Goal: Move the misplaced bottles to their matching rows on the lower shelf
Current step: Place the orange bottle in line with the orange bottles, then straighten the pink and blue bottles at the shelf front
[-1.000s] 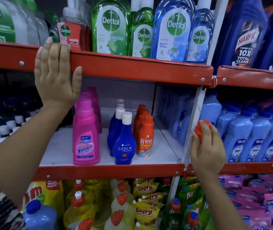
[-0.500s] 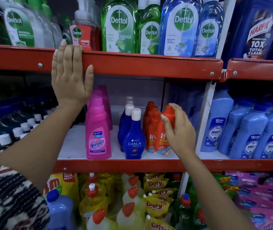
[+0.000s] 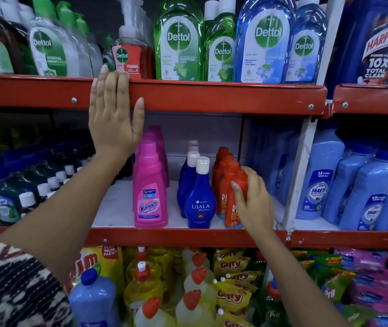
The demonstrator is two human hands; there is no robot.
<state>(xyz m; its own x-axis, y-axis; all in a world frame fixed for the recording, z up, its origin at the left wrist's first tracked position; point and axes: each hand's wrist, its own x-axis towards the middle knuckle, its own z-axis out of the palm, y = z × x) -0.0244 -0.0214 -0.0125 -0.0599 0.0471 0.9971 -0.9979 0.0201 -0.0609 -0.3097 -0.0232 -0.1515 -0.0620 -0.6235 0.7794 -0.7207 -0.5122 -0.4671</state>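
Observation:
On the middle shelf [image 3: 188,237] stand three short rows: pink Vanish bottles [image 3: 150,197], dark blue Ujala bottles [image 3: 200,204] and orange Revive bottles [image 3: 223,161]. My right hand [image 3: 253,204] wraps around the front orange Revive bottle [image 3: 240,179], which stands upright at the head of the orange row and touches the bottle behind it. My left hand [image 3: 115,119] lies flat, fingers up, against the red front edge of the upper shelf [image 3: 211,97] and holds nothing.
A white upright post [image 3: 299,173] stands just right of my right hand, with light blue Shakti bottles [image 3: 322,185] beyond it. Dettol bottles [image 3: 178,38] fill the upper shelf. Dark bottles [image 3: 6,204] crowd the left. Yellow bottles and Giffy pouches [image 3: 233,298] sit below.
My right hand carried the orange bottle from the white post leftward to the orange row and lowered it onto the shelf at the row's front. My left hand stayed on the upper shelf edge.

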